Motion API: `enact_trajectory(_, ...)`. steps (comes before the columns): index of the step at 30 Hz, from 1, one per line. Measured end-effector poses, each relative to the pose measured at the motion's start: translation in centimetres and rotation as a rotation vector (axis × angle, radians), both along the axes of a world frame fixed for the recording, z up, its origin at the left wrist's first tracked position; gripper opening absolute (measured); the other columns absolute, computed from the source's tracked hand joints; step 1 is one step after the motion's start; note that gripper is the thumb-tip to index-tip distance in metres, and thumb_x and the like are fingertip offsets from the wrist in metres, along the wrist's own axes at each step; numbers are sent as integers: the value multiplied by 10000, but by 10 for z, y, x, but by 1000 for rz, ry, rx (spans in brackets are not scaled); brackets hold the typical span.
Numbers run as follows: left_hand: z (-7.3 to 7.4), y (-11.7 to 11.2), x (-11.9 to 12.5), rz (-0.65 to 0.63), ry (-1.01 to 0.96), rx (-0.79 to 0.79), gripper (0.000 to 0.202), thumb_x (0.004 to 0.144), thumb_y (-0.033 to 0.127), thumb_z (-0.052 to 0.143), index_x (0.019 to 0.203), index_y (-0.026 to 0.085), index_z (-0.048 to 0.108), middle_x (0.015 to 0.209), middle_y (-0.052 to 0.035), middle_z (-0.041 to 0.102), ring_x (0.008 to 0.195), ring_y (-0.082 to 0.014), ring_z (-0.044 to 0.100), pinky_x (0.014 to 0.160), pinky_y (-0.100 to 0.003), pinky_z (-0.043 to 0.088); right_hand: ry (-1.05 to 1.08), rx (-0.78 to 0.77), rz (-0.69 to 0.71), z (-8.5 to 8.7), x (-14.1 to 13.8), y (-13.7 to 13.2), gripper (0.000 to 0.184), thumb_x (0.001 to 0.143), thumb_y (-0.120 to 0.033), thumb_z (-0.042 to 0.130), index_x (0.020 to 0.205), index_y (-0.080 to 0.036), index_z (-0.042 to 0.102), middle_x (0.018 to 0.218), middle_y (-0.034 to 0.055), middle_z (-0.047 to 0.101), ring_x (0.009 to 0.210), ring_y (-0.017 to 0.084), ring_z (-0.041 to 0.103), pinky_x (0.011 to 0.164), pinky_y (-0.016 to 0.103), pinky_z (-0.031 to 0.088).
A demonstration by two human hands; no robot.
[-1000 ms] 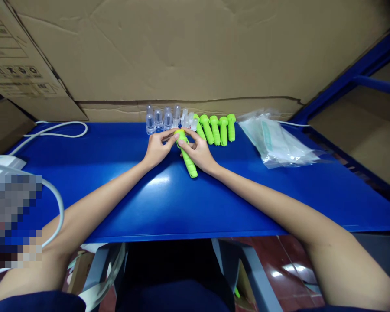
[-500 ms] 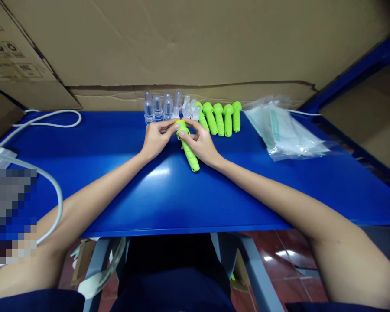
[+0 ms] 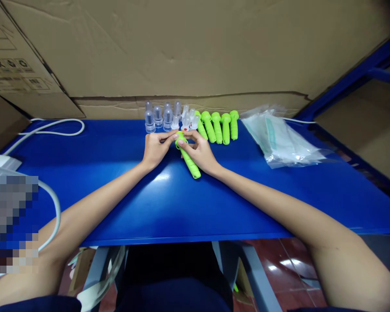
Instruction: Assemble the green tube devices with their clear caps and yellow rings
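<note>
A lime-green ridged handle (image 3: 191, 165) with a wider round head is held over the blue table, its narrow end tilted toward me and to the right. My left hand (image 3: 156, 148) pinches the head end from the left, fingers closed. My right hand (image 3: 199, 151) is wrapped round the handle just below the head, thumb on top. Just beyond my hands stand several clear plastic domed caps (image 3: 157, 116) and several small white-and-clear pieces (image 3: 186, 121), some with a red spot. Several more green handles (image 3: 217, 127) lie in a row to the right of these.
Clear plastic bags (image 3: 276, 138) with pale contents lie on the right of the blue table (image 3: 143, 212). Cardboard (image 3: 188, 56) walls off the back. A white cable (image 3: 55, 125) loops at the left, near a white device (image 3: 4, 162) and a pixelated patch.
The whole scene sits slightly lower in view, as if the camera tipped up. Both hands keep their grip on the green handle, with only small finger shifts at its head.
</note>
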State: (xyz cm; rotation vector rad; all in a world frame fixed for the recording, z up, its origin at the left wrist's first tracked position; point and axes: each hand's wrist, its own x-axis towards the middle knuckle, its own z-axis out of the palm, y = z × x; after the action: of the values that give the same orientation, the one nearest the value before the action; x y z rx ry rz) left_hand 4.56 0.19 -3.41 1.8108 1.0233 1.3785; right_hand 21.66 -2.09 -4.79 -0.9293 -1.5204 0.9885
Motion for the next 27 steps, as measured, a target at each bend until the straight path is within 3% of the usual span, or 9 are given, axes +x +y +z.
enact_trajectory(5, 1, -2, 1, 12, 6, 19, 279, 886, 392, 772, 1082, 199, 817, 1143, -51, 770, 1083, -286, 768, 1005, -431, 620, -17, 5, -8, 0, 0, -1, 592, 821, -685, 732, 1148, -226, 549, 1174, 95, 677, 711, 151, 692, 569, 297, 601)
enact_trajectory(10, 1, -4, 2, 27, 17, 59, 210, 898, 291, 753, 1078, 202, 815, 1141, -34, 762, 1061, -279, 776, 961, -408, 641, -34, 22, -42, 1, 0, 0, 583, 814, -681, 739, 1115, -215, 559, 1180, 96, 674, 774, 168, 709, 677, 331, 629)
enact_trajectory(16, 0, -4, 3, -6, -16, 60, 253, 897, 297, 740, 1105, 167, 807, 1162, -57, 761, 1067, -273, 775, 975, -396, 642, -10, 54, -77, 1, -2, 1, 602, 777, -725, 742, 1063, -228, 561, 1162, 98, 670, 933, 237, 726, 800, 416, 660)
enact_trajectory(19, -2, -1, 3, -61, -56, 40, 346, 901, 308, 729, 1203, 144, 769, 1197, -82, 761, 1077, -264, 771, 976, -374, 641, -19, 68, -96, 1, -2, 1, 587, 797, -730, 721, 1078, -242, 555, 1204, 110, 656, 957, 249, 729, 805, 435, 668)
enact_trajectory(23, -4, 1, 2, -73, -11, 50, 366, 918, 303, 704, 1222, 108, 756, 1216, -116, 752, 1073, -270, 772, 971, -364, 639, -77, 59, -105, 1, 0, 1, 658, 813, -735, 704, 1234, -256, 543, 1271, 127, 627, 855, 225, 731, 735, 416, 670)
enact_trajectory(27, -3, 0, 0, -51, 46, 109, 298, 938, 294, 687, 1173, 136, 782, 1221, -93, 747, 1132, -266, 752, 1035, -386, 607, -113, 39, -36, -1, 3, 2, 782, 852, -743, 655, 1468, -305, 453, 1319, 115, 626, 680, 169, 700, 646, 386, 651)
